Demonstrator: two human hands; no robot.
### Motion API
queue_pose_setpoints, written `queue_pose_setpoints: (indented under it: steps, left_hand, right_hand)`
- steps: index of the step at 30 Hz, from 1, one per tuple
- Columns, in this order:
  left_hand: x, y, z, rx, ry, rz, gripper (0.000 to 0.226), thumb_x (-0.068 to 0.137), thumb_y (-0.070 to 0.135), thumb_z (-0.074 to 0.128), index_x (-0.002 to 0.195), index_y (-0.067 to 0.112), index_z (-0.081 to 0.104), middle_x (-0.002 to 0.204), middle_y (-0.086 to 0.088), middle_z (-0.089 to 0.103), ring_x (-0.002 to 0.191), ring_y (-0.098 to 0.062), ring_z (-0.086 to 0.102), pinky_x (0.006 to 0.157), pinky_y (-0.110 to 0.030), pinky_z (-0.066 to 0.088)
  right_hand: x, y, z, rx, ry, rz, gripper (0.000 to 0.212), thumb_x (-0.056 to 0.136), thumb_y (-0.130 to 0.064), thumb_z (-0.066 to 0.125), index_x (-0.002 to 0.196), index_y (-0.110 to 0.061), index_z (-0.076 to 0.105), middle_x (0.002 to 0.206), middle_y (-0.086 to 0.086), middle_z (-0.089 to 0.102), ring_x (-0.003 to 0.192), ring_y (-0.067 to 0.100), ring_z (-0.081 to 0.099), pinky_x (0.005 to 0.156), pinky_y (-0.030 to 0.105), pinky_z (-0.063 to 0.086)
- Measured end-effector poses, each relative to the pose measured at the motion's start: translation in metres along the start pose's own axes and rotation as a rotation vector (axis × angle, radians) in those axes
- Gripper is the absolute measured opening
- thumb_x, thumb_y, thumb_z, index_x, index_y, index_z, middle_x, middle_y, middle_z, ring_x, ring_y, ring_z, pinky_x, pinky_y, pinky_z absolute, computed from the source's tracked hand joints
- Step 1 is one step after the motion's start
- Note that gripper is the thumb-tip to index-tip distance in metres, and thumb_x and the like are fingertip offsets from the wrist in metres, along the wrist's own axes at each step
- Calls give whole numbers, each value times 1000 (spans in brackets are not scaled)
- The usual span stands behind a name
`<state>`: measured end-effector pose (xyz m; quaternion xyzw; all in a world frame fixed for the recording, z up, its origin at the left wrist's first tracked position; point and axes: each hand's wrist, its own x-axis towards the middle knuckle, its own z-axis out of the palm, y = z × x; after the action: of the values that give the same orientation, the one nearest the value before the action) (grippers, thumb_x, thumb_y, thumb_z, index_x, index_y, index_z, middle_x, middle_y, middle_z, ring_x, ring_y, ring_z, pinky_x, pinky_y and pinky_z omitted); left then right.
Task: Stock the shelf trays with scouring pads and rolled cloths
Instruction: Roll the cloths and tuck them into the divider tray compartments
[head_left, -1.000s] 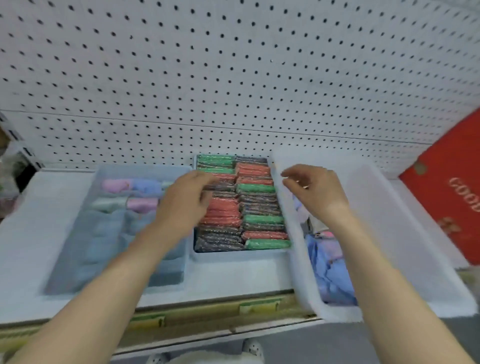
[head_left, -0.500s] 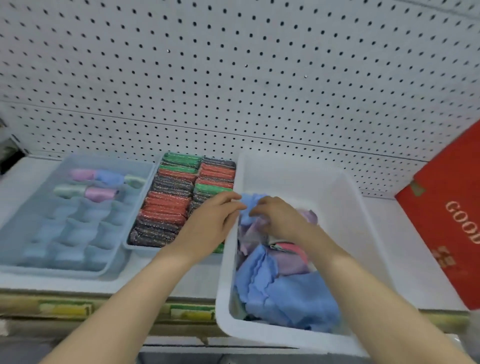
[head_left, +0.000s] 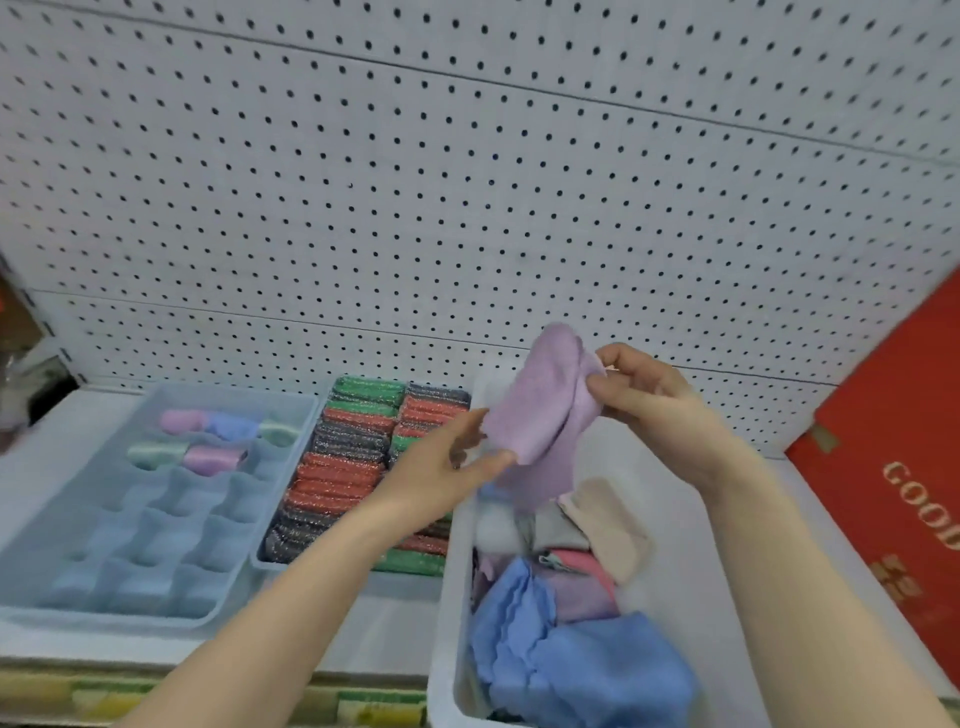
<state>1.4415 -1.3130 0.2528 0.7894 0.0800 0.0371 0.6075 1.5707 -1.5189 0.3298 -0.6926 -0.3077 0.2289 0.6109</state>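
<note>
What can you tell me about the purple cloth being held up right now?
The purple cloth is a soft, fuzzy lilac piece, unrolled and loosely folded, drooping in mid-air above the white bin of loose cloths. The left hand pinches its lower edge; the right hand grips its upper right side. Its lower end hangs toward the bin; whether it touches the pile is unclear.

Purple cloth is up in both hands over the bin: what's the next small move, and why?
Probably roll it up. The purple cloth hangs loose and unrolled between the left hand and right hand, while the cloths already in the divided tray are rolled, and most of its compartments look empty.
</note>
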Motion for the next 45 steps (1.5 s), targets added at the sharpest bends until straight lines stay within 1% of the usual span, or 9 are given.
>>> queue_pose_setpoints:
  steps: [5, 10, 12, 19, 24, 29, 32, 37, 45]
  left_hand:
    - [9, 38, 2, -412, 49, -36, 35, 83, 22, 74, 115, 10, 66, 108, -6, 74, 102, -22, 70, 91, -33, 56]
    - [8, 53, -12, -271, 161, 147, 10, 82, 22, 77, 89, 17, 74, 88, -11, 74, 77, -15, 65, 71, -31, 53]
    - [4, 62, -19, -290, 147, 186, 4, 84, 16, 75, 85, 20, 73, 78, -1, 75, 71, -9, 67, 64, -24, 53]
    - [-1, 78, -56, -242, 256, 292, 6, 86, 19, 73, 92, 20, 74, 90, -6, 76, 88, -28, 71, 89, -46, 57]
    - [-6, 101, -73, -241, 291, 379, 5, 85, 18, 73, 90, 17, 73, 88, -2, 75, 81, -17, 70, 76, -32, 58]
    - [6, 119, -77, -157, 420, 435, 16, 80, 28, 77, 84, 18, 66, 78, -19, 65, 65, -18, 54, 66, -48, 55]
    - [13, 127, -70, -97, 510, 448, 12, 82, 25, 75, 84, 20, 65, 61, 2, 58, 56, -11, 47, 64, -44, 54]
    - [15, 137, -60, -134, 498, 454, 12, 84, 32, 73, 87, 22, 68, 73, 3, 71, 60, -10, 60, 64, -35, 55]
    - [5, 137, -64, -248, 433, 456, 21, 91, 19, 67, 111, 23, 71, 92, 6, 76, 88, -10, 72, 84, -37, 59]
  right_hand:
    - [-4, -9, 19, 80, 109, 17, 12, 92, -7, 55, 101, -3, 62, 86, 11, 65, 82, 23, 59, 82, 35, 50]
    - [-10, -19, 41, -15, 179, 62, 29, 91, -40, 59, 100, -14, 70, 97, 1, 73, 89, 15, 69, 81, 31, 54]
    - [-9, -25, 49, -67, 241, -21, 24, 84, -31, 71, 100, -13, 71, 95, 0, 73, 88, 13, 68, 79, 29, 53]
    - [0, -56, 60, -15, 423, -117, 10, 82, -12, 75, 87, -4, 74, 82, 6, 73, 75, 13, 66, 71, 24, 53]
    - [4, -83, 66, -79, 402, -207, 3, 80, -11, 77, 80, -10, 74, 77, -1, 75, 73, 10, 69, 68, 22, 56]
    - [21, -100, 73, -258, 506, -297, 19, 79, -19, 80, 77, -8, 65, 77, 10, 71, 70, 13, 64, 65, 33, 54]
    - [32, -104, 85, -267, 532, -332, 24, 82, -22, 76, 77, -4, 62, 75, 20, 66, 65, 17, 59, 60, 37, 52]
    - [39, -108, 102, -200, 466, -371, 13, 90, -19, 69, 83, -9, 72, 79, 11, 74, 77, 32, 71, 76, 52, 59]
    - [34, -107, 110, -240, 331, -378, 16, 94, -26, 65, 95, -15, 76, 89, 8, 76, 90, 28, 72, 86, 48, 57]
